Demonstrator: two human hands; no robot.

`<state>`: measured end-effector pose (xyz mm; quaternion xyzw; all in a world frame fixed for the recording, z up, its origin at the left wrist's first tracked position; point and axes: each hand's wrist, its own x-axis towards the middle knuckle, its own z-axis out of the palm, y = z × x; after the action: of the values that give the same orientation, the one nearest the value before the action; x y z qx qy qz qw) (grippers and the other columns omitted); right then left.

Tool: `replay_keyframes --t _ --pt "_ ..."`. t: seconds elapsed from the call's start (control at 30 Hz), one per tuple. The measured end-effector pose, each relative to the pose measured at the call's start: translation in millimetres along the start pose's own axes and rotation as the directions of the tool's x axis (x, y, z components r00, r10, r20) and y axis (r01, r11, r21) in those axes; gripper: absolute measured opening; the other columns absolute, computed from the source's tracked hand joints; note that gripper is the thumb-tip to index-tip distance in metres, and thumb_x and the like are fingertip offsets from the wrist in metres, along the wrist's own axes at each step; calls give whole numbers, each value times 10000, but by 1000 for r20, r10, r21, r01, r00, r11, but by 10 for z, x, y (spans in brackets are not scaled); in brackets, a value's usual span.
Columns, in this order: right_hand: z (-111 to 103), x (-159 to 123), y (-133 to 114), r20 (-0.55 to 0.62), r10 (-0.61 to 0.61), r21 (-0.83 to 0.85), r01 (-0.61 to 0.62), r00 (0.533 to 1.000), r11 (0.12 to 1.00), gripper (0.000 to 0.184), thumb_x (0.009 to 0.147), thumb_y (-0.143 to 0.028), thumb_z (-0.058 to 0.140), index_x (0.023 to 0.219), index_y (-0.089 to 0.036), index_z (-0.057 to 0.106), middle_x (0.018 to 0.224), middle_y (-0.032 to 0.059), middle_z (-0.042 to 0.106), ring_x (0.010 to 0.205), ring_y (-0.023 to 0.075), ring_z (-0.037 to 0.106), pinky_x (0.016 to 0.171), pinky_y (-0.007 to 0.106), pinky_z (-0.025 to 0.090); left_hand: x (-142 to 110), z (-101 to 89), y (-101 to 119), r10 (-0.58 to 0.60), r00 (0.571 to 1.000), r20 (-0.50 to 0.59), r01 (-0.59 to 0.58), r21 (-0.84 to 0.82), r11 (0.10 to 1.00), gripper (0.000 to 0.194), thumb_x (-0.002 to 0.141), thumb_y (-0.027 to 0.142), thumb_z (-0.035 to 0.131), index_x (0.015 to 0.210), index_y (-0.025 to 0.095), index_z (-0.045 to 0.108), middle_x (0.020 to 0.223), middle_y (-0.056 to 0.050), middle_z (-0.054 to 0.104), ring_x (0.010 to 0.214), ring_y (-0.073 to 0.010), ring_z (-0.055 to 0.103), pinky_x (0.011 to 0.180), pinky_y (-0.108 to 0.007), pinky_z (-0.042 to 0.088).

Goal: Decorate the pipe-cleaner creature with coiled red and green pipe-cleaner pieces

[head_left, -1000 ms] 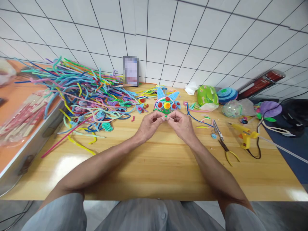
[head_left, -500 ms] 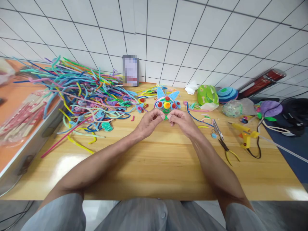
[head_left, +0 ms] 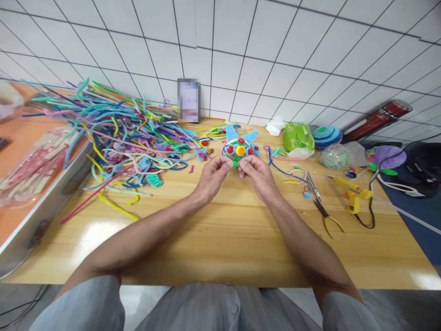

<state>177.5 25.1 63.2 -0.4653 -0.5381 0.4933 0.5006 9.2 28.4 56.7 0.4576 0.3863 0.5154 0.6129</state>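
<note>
My left hand and my right hand are close together over the middle of the table. Both pinch a small green pipe cleaner piece between thumb and forefinger, one hand at each side of it. Just behind them sits a colourful pipe cleaner figure with blue pointed ears and red and yellow round parts. Its lower part is hidden by my fingers and the green piece.
A tangled heap of pipe cleaners covers the back left, beside a phone against the wall. At right lie scissors, yellow-handled pliers and a yellow glue gun with its cord. A green packet stands behind.
My fingers have shifted slightly, and more of the green piece shows between them. The whole view has moved a little; the other things stay in place.
</note>
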Motion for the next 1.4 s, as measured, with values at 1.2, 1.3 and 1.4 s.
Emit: replay_keyframes --t 1.2,1.3,1.4 --pt "81 -172 -71 -31 -339 -443 291 940 848 104 945 -314 676 1001 -265 749 923 26 800 802 194 723 789 361 605 23 -31 35 76 997 26 -78 54 996 199 847 367 713 815 197 614 681 49 491 574 -94 340 534 -248 275" --pt "124 -193 -26 -57 -320 -383 275 946 882 121 950 -319 675 1027 -260 748 945 26 807 821 189 732 807 357 607 2 0 17 46 999 0 -46 -3 999 224 833 376 725 802 198 594 638 64 457 540 -84 325 511 -241 262" --pt "172 -216 21 -69 -308 -330 269 949 905 123 952 -328 685 1036 -258 740 988 30 811 842 183 739 813 352 606 -26 37 9 19 999 -44 -21 -54 998 269 815 407 748 798 202 574 624 70 447 518 -76 323 490 -234 258"
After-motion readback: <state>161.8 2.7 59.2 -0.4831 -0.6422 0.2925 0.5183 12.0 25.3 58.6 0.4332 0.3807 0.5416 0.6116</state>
